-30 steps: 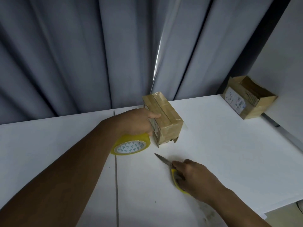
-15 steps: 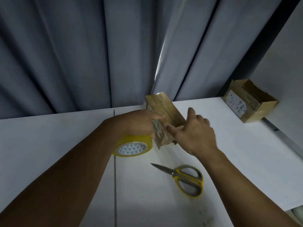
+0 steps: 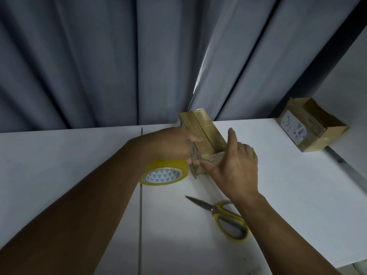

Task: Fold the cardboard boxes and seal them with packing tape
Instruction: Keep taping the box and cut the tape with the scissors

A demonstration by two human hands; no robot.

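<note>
You have two cardboard boxes in view, one roll of tape and one pair of scissors. Both of your hands are on the nearer box.

The cardboard box (image 3: 205,133) stands on the white table (image 3: 69,155) near its far edge, in front of the grey curtain (image 3: 99,66), with glossy tape running along its top. Your left hand (image 3: 168,145) grips the box from its left side, with the thumb hooked over the top edge and the fingers curled against the side face. Your right hand (image 3: 236,167) is laid against the box's near right corner. The index finger points straight up along the right side and the thumb stretches flat across the near end, so the fingers are straight and pressing rather than closed round anything.

The tape roll (image 3: 164,173) – yellow, with a white core printed in green triangles – sits directly under your left hand, just beside the box. I cannot tell whether your fingers hold it or it simply rests on the table.

The scissors (image 3: 224,215) lie flat on the table nearer to you than the box and apart from it, with the blades together and pointing left. Your right forearm crosses part of the yellow handles.

The second box, an open box (image 3: 311,126) with a white label on its side, sits well apart at the far right of the table (its flaps stand up, and its contents are too dim to make out).
</note>
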